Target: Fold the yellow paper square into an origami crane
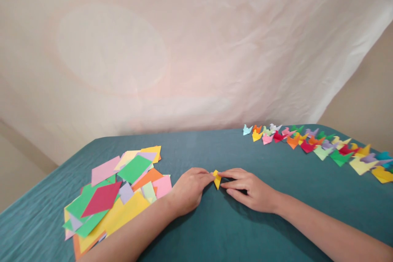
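Observation:
A small folded piece of yellow origami paper (217, 181) lies on the teal cloth between my hands, its narrow point toward me. My left hand (193, 188) pinches its upper left edge, with the fingers curled and the thumb pressed close. From the other side, my right hand (251, 190) reaches in with fingers stretched and apart. One of its fingertips touches the paper's upper right edge; the others rest close beside it. The fingertips hide part of the paper's top.
Loose coloured paper sheets (101, 198) overlap in a pile at left, partly behind my left forearm. Several folded paper birds (322, 152) stand in rows along the right side of the cloth-covered table (196, 237). A pale cloth (196, 49) hangs behind the table.

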Demonstrator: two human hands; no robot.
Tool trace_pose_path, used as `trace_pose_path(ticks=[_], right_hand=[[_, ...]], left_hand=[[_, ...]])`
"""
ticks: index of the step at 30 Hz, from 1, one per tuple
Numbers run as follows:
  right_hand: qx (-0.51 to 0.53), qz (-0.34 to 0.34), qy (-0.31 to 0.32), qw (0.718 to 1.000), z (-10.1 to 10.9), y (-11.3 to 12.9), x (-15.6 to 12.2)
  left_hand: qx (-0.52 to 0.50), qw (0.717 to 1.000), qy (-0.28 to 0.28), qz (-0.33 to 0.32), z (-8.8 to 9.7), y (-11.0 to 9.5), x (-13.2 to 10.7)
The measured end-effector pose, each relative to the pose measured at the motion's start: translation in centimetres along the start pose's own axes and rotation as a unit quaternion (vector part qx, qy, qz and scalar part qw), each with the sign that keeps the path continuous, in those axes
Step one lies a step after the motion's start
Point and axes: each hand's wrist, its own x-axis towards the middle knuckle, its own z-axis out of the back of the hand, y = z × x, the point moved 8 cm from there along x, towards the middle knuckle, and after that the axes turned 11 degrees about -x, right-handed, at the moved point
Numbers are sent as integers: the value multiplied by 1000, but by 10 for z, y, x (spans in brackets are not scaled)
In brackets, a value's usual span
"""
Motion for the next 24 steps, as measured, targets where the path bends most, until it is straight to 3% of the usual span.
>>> trace_pose_path(ticks=[6, 12, 18, 24], right_hand=[[-26, 11, 1, 1000, -2, 4, 1], [-23, 13, -3, 1000, -3, 2, 0], [-20, -15, -1, 1000, -7, -5, -1], [5, -46, -8, 999, -7, -11, -1]], left_hand=[[-16, 1000, -5, 23, 2, 1, 0], [-64, 998, -18, -9, 2, 4, -1], [-116, 992, -52, 8, 3, 17, -1], [-119, 992, -44, -6, 3, 14, -1]])
